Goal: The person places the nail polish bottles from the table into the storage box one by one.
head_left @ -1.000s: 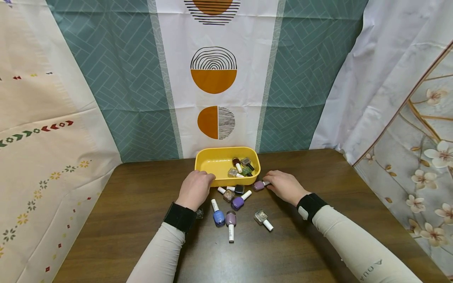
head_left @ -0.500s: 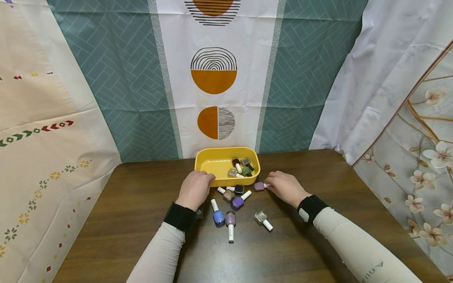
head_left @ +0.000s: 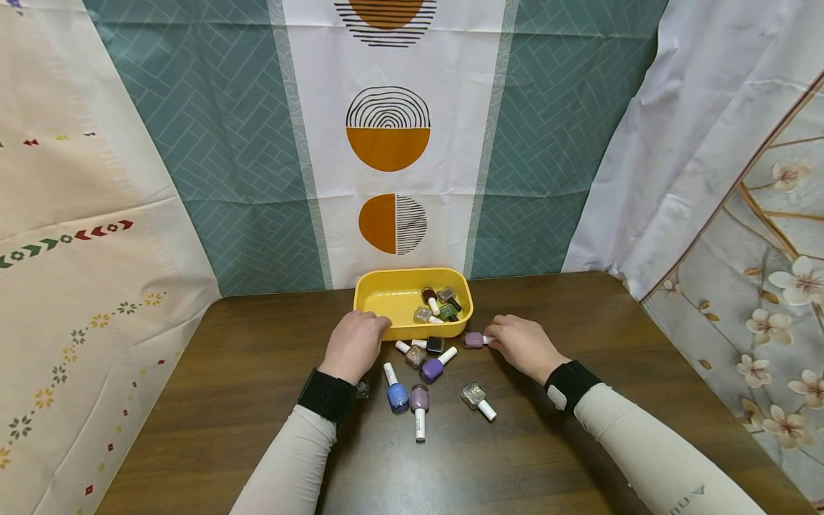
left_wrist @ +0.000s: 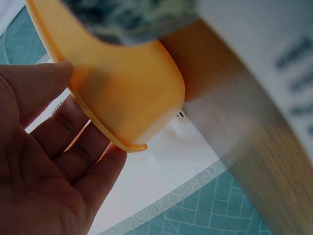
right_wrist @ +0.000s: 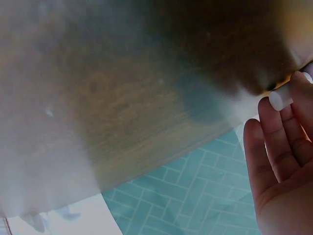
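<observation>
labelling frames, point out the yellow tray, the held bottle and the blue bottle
Yellow tray (head_left: 390,300), head view: bare floor
Held bottle (head_left: 473,340), head view: mauve body
Blue bottle (head_left: 398,398), head view: blue body

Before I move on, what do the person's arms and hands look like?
The left hand and right hand are bare, without gloves. Both arms wear long, pale grey sleeves, with wide black bands around the wrists. The right band has a small whitish patch; the right sleeve bears dark lettering, too partial to read.
</observation>
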### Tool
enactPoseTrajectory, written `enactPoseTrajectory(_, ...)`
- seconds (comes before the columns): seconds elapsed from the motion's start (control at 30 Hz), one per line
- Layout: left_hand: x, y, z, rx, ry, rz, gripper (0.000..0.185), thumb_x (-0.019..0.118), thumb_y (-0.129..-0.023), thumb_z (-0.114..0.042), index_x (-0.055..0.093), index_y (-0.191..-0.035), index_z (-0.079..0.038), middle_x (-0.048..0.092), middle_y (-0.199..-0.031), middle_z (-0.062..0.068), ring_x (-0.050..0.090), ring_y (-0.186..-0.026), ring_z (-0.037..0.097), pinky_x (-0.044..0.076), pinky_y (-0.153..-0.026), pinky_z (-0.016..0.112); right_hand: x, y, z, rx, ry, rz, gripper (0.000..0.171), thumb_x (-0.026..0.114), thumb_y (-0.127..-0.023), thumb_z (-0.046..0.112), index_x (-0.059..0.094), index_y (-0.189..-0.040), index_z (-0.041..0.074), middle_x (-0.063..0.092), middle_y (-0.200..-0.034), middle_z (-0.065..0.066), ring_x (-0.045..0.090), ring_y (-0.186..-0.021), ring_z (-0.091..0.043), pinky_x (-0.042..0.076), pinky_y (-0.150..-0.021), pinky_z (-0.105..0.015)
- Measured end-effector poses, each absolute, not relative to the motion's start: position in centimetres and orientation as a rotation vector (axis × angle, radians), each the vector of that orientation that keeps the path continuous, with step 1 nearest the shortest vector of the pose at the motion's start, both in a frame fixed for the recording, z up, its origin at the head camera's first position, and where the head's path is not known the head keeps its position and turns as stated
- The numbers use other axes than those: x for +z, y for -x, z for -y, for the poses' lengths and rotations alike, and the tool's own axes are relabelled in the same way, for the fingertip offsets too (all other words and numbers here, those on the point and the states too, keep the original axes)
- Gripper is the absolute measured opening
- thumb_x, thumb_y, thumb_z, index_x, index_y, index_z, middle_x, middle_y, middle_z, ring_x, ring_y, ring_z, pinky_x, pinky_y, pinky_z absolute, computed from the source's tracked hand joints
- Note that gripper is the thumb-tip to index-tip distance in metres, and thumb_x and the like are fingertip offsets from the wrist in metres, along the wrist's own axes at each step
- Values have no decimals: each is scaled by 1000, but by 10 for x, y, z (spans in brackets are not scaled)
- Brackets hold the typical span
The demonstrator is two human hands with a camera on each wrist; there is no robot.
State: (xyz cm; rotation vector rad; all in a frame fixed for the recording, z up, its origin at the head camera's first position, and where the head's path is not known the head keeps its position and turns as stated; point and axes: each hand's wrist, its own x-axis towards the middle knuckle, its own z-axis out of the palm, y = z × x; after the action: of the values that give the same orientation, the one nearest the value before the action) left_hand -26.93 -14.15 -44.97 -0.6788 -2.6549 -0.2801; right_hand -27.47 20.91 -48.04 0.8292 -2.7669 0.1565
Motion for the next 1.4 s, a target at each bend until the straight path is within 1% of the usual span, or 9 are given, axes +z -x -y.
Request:
enactPoseTrajectory(0.4, -449, 269, 141, -285, 680, 2656, 6, 82, -98, -3, 83, -95, -8, 74, -81, 9, 67, -78, 30, 56, -81, 45, -486, 268, -215, 160, -803, 2696, 18, 92, -89, 3, 82, -102, 10, 69, -92, 1, 69, -87, -21, 62, -79, -42)
enactPoseTrajectory(0.67, -449, 269, 140, -268, 675, 2669, 7, 82, -98, -3, 83, -95, -9, 74, -82, 8, 67, -79, 29, 57, -81, 44, -486, 262, -218, 163, -809, 2674, 19, 92, -88, 2, 81, -102, 10, 69, -92, 1, 69, -87, -20, 62, -77, -42)
enactPoseTrajectory(1.17, -449, 268, 141, -265, 675, 2657, 8, 82, -98, -2, 82, -94, -9, 74, -81, 9, 67, -77, 29, 56, -81, 44, -477, 248, -219, 180, -801, 2701, 20, 91, -90, 4, 81, -106, 10, 70, -95, 2, 68, -88, -18, 61, -77, -41)
enactPoseTrajectory(1.4, -450, 269, 140, -277, 670, 2654, 5, 83, -98, -3, 82, -95, -8, 74, -82, 8, 67, -78, 28, 57, -82, 44, -470, 240, -218, 172, -798, 2704, 22, 92, -90, 4, 81, -107, 11, 70, -96, 3, 67, -89, -17, 61, -77, -40)
